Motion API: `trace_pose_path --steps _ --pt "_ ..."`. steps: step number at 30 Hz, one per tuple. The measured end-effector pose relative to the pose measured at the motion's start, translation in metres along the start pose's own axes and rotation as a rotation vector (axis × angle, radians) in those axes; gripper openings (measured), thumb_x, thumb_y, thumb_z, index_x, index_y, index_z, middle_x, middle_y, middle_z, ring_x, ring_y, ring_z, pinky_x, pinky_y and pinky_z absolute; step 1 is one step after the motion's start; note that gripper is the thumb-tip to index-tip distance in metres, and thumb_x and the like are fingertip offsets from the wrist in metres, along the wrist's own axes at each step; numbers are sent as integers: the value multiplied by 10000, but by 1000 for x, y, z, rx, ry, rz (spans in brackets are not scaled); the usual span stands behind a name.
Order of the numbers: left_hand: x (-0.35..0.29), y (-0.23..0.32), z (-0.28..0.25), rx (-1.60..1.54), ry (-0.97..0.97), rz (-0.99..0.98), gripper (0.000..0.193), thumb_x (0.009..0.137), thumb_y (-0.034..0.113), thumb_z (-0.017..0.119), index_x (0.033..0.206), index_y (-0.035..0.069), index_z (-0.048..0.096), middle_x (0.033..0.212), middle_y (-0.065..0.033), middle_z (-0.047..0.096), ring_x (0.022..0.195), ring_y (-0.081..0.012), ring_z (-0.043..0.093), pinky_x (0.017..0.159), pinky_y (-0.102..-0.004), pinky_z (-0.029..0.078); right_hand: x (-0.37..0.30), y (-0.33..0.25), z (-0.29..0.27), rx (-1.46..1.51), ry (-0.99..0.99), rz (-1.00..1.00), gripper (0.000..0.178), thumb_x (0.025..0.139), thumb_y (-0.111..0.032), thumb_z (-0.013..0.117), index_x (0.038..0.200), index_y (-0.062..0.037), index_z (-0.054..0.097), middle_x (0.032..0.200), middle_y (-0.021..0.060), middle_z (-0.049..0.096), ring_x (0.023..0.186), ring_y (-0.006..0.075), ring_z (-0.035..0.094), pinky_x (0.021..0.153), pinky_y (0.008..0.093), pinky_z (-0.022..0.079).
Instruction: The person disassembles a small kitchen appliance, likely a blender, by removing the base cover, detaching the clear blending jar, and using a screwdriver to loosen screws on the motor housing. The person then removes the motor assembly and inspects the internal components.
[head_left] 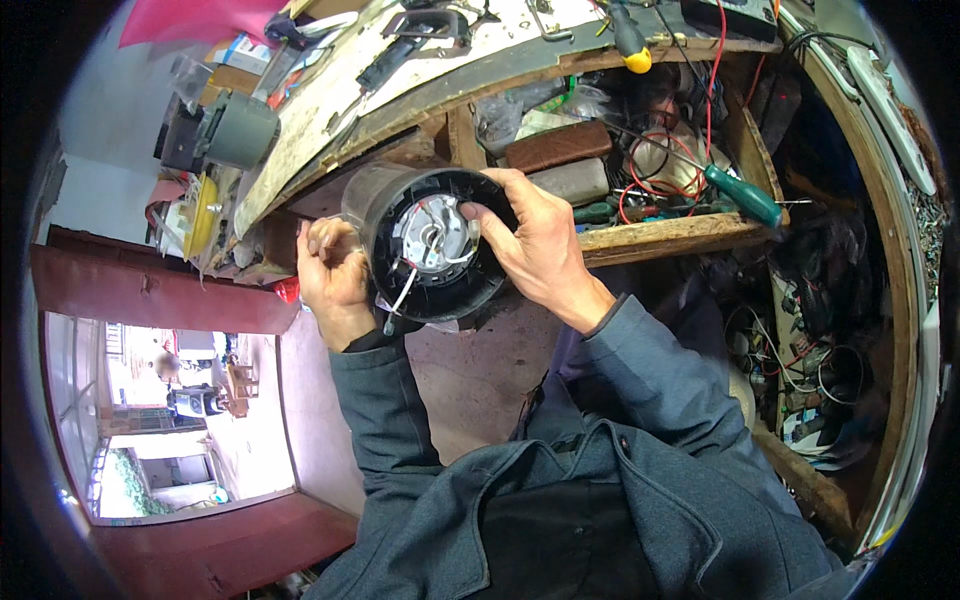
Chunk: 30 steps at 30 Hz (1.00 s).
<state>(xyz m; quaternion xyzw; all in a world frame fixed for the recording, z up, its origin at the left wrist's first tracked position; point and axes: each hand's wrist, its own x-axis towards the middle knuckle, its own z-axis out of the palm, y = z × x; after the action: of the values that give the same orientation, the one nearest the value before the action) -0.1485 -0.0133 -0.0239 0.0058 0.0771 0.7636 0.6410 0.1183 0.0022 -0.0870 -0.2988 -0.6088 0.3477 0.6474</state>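
Note:
Between my hands is a black, round appliance housing (445, 302), its open end facing me. Inside it sits a silvery metal disc (430, 245) with small fittings and thin wires. A short whitish lead (403, 290) hangs over the lower rim. My right hand (540, 250) grips the right side of the rim, thumb reaching inside toward the disc and fingers around the outside. My left hand (335, 280) is against the left side with its fingers curled; the exact contact is partly hidden.
An open drawer (660, 240) beyond my hands holds a brown block (558, 147), red wire and a green-handled screwdriver (742, 195). A yellow-and-grey screwdriver (630, 45) lies on the worktop (330, 95). A dark grey container (240, 130) stands left; a doorway (180, 410) opens lower left.

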Motion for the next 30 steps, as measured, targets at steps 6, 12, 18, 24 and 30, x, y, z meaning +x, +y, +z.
trace_pose_path --steps 6,12,18,24,30 --pt "4 -5 10 50 54 47 414 1084 163 517 692 111 393 645 -6 386 611 -149 410 643 -297 429 2 -4 -6 28 -68 52 431 873 -73 745 1264 24 590 1089 253 695 1010 403 707 869 441 557" --pt "17 8 3 99 96 73 375 1094 162 501 733 96 425 662 -13 417 615 -156 428 650 -308 451 3 -2 -9 -24 -132 4 581 851 -118 754 1361 33 521 1207 280 656 1123 433 668 972 454 535" --pt "26 16 0 160 151 116 355 1101 162 497 757 79 460 669 -22 454 628 -163 475 668 -325 499 6 -5 -9 -15 -166 9 685 851 -176 782 1421 21 457 1248 299 639 1163 453 652 997 469 525" --pt "34 21 -8 283 149 177 329 1105 162 494 793 59 495 667 -39 488 617 -173 508 685 -348 539 8 -6 -9 -4 -233 51 823 847 -223 798 1497 -23 335 1278 314 625 1187 471 640 1017 489 512" --pt "40 30 -15 317 161 188 315 1107 155 486 812 46 509 672 -49 508 615 -180 525 707 -367 560 9 -8 -10 -26 -289 95 878 846 -245 809 1528 -25 301 1316 288 621 1228 420 636 1048 463 497"
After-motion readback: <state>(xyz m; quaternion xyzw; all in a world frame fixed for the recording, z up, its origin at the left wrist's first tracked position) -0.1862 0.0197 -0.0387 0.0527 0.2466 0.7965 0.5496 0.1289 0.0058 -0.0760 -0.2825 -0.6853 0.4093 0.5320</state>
